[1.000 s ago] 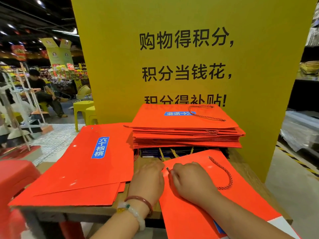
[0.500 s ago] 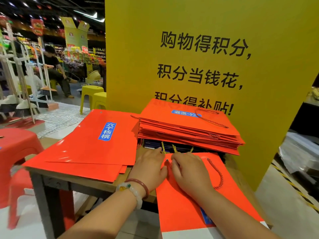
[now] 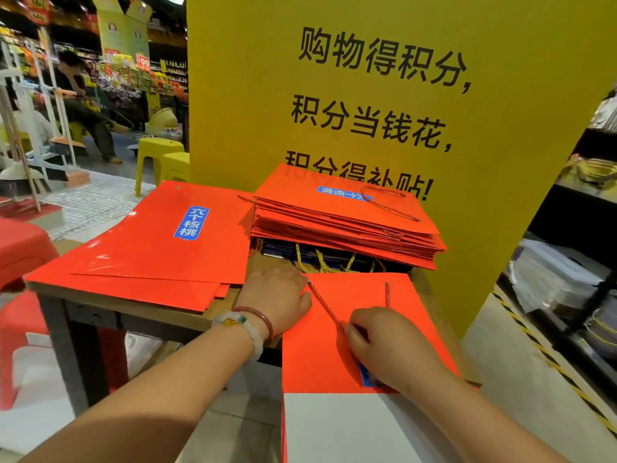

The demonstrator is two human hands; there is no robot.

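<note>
Red bag (image 3: 317,362) lies flat under both hands, long axis running away from me, near end overhanging table (image 3: 150,312). R hand (image 3: 384,345) pinches cord handle (image 3: 325,305). The cord runs diagonally up-L to a hole beside L hand (image 3: 277,299). L hand sits at bag's far-L corner, fingers hidden, grip can't be told. Bag pressed flat, looks empty. Beyond hands: 1 stack of corded bags (image 3: 344,222).

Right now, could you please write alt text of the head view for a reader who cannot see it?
A person's right hand pinches the rope handle of a flat red paper bag on a table, while the left hand rests at the bag's corner. Behind lie a stack of red bags and a yellow sign.
</note>
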